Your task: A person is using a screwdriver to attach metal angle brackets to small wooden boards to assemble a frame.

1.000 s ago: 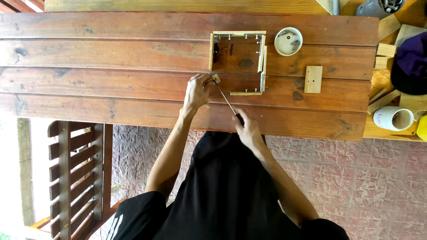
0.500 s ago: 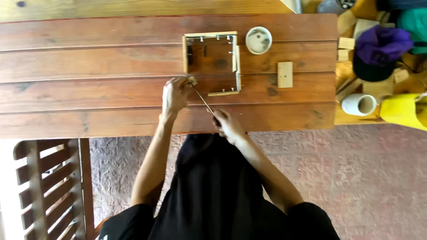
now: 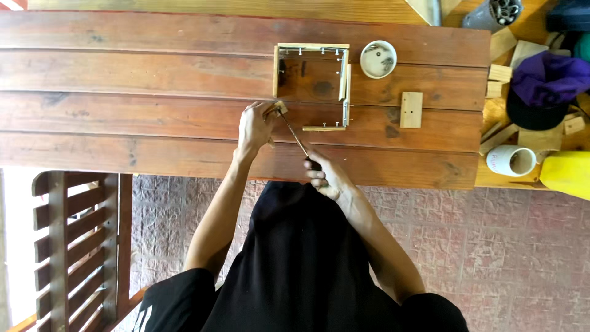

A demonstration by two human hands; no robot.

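My left hand (image 3: pixel 255 125) pinches a small wooden piece (image 3: pixel 279 108) against the brown plank table (image 3: pixel 141 86), at the near left corner of an open wooden frame (image 3: pixel 312 48) with several screws in its slats. My right hand (image 3: pixel 326 175) grips the dark handle of a screwdriver (image 3: pixel 294 133), whose thin shaft slants up and left to the small wooden piece. The frame lies just beyond both hands; its near left side is open.
A round white dish (image 3: pixel 378 59) holding small metal parts sits right of the frame. A flat wooden block (image 3: pixel 411 109) lies farther right. Off the table's right end are wood offcuts, a purple cap (image 3: pixel 544 80), a white cup (image 3: pixel 511 160) and a yellow object (image 3: pixel 566 173). A wooden chair (image 3: pixel 80 240) stands lower left.
The view has shifted, so everything sits differently in frame. Both hands keep the same hold on the small piece and the screwdriver; no clear movement of the objects.
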